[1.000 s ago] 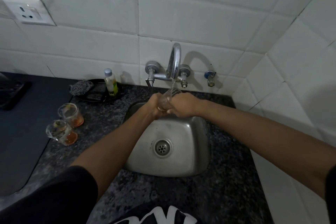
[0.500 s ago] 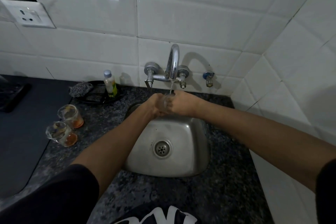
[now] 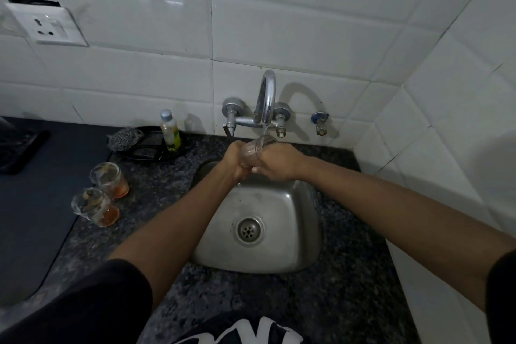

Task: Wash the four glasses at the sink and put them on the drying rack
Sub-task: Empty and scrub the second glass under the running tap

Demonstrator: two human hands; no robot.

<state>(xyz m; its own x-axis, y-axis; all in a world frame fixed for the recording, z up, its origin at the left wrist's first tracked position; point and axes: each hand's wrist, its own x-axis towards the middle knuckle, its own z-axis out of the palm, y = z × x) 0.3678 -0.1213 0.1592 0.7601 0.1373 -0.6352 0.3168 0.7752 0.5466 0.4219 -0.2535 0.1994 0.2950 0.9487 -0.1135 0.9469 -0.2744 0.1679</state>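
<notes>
both hands meet over the back edge of the square stainless steel sink (image 3: 282, 232), directly below the curved chrome wall tap (image 3: 266, 100), from which a thin stream of water runs. the clear drinking glass (image 3: 255, 149) is tilted with its mouth up toward the spout, right under the stream. the left hand (image 3: 237, 160) is curled around its left side and base, and the right hand (image 3: 277, 162) is wrapped around it from the right; the fingers of the two hands touch below the glass.

the sink basin has open room in front of the hands, with one round drain (image 3: 249, 231) near its middle. the speckled dark granite counter (image 3: 279, 301) runs as a narrow strip along the sink's right edge up to the white tiled side wall (image 3: 446, 120), and wider on the left.

three glasses can be counted: the one held, and two clear glasses with orange liquid at the bottom, the farther dirty glass (image 3: 109, 179) and the nearer dirty glass (image 3: 95, 206), just beside each other on the counter, well left of the sink, close to the edge of a dark grey mat (image 3: 36, 204). behind them sits one black dish (image 3: 156, 145) against the wall, with one small plastic bottle with a pale cap (image 3: 169, 130) standing on it and one grey scrubber (image 3: 122, 139) at its left rim. one white wall socket (image 3: 46, 25) is at upper left.
</notes>
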